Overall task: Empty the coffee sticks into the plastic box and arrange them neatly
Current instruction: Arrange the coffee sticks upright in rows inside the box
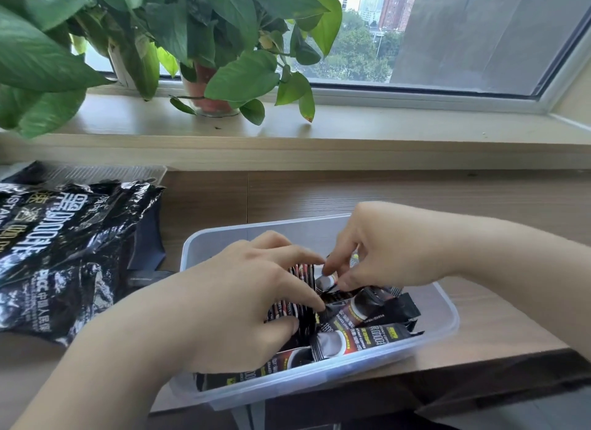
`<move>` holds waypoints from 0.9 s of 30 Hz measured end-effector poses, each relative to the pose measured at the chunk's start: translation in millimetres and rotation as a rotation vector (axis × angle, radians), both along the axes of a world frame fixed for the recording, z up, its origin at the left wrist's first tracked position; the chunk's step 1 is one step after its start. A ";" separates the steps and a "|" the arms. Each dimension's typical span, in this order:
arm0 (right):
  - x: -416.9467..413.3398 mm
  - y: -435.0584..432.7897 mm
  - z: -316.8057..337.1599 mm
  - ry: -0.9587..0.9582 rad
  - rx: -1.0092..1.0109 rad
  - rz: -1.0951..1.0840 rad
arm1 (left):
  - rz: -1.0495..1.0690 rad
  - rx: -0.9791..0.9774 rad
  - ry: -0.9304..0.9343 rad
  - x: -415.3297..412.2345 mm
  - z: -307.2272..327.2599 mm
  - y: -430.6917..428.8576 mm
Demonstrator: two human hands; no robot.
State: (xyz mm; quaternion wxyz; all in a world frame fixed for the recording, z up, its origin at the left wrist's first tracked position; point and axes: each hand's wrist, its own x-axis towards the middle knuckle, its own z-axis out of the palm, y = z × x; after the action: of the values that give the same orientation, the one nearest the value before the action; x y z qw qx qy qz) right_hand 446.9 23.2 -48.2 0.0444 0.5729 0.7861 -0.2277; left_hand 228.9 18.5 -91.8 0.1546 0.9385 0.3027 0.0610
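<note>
Fingers (297, 256) of the left hand (236, 301) curl over a standing bundle of coffee sticks (302, 274), thumb pressed against its near side, at the middle of the plastic box (449, 314). Right hand (393, 250), at 1 o'clock from the left, pinches the end of a loose stick (324, 284) between thumb and fingertips (329, 264). More sticks lie jumbled toward 4 o'clock in the box. Black coffee bag (64, 253) rests on the table (319, 189) at 9 o'clock; potted plant (211, 87) at 11 o'clock on the windowsill (415, 125)
</note>
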 end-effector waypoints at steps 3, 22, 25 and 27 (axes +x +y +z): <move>11.6 5.7 0.5 -0.084 0.086 0.089 | 0.017 -0.039 0.027 3.2 -2.1 0.7; 9.4 4.0 -16.3 -0.276 0.113 0.348 | 0.078 -0.057 0.242 8.1 6.8 -3.9; 10.0 3.6 -16.3 -0.299 0.103 0.362 | 0.084 -0.055 0.238 7.7 6.2 -3.5; 9.3 4.7 -17.9 -0.327 0.095 0.404 | 0.087 -0.057 0.239 7.2 5.1 -3.2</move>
State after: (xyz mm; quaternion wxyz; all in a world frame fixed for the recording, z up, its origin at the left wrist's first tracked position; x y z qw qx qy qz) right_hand 456.2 27.8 -66.1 0.1884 0.4348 0.8768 -0.0816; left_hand 236.1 15.3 -86.6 0.1414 0.9203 0.3609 -0.0531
